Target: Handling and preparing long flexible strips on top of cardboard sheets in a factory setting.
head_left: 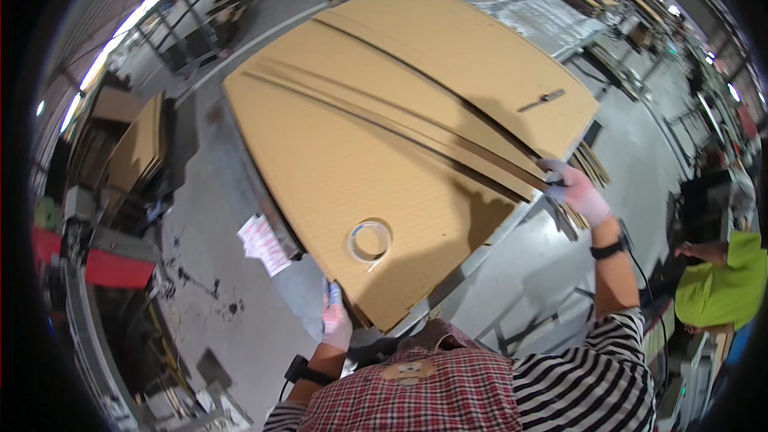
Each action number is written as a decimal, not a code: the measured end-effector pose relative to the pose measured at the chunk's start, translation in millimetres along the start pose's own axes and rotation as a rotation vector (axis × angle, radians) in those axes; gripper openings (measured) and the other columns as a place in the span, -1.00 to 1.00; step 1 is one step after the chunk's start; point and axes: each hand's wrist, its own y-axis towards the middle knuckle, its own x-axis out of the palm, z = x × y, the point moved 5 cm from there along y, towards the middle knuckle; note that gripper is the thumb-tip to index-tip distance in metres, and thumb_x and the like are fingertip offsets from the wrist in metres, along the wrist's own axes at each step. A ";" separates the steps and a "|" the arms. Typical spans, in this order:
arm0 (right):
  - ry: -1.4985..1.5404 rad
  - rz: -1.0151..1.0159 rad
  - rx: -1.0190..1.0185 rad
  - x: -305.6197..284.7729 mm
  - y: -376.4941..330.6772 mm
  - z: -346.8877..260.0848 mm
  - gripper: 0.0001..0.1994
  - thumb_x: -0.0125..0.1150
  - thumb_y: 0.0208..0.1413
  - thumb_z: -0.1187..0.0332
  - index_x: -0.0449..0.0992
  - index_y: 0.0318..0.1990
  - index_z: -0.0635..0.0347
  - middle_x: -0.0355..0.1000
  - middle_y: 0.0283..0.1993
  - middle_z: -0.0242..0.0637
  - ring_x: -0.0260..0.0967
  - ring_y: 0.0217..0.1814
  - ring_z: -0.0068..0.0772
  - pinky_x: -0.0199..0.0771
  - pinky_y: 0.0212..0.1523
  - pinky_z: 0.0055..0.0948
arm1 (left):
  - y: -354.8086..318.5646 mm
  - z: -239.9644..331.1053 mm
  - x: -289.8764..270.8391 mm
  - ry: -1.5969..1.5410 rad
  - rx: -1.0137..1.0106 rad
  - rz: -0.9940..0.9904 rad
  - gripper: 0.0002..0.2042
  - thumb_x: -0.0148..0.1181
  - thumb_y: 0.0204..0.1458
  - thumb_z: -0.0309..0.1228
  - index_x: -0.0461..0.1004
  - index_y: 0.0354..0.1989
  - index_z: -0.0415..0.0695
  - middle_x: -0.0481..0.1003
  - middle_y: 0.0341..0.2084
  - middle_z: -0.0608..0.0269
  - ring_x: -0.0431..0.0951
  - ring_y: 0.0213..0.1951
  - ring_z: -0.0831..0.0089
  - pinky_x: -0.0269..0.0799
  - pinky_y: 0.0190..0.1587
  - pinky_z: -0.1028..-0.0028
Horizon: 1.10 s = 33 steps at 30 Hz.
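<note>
A large tan cardboard sheet (320, 156) covers the worktable in front of me. Long narrow cardboard strips (416, 128) with dark edges run across it from the far left toward my right hand. My right hand (582, 194), in a pale glove, is closed around the strips' near ends at the sheet's right edge. Gloved as well, my left hand (336, 320) lies along the near left corner of the sheet, its fingers stretched forward against the edge; the thumb is hidden. A roll of clear tape (352, 246) lies flat near that corner, and a thin dark tool (542, 100) rests far right.
Printed paper sheets (264, 245) hang beside the table's left edge. More narrow strips (590, 164) stick out below the right edge. Upright cardboard panels (138, 140) lean at left, near machinery with a red panel (120, 270). A person in a lime-green top (724, 284) is at right.
</note>
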 end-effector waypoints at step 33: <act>0.707 -0.516 0.272 381.2 -172.7 -208.2 -0.44 0.21 0.11 0.43 0.22 0.28 0.14 0.29 0.17 -0.37 0.21 0.00 -0.58 0.32 0.01 -0.54 | 134.6 125.4 -48.8 0.611 0.250 -0.121 -0.29 0.18 0.06 -0.06 0.09 0.30 -0.20 0.32 0.11 -0.22 0.30 0.17 -0.01 0.21 0.20 0.28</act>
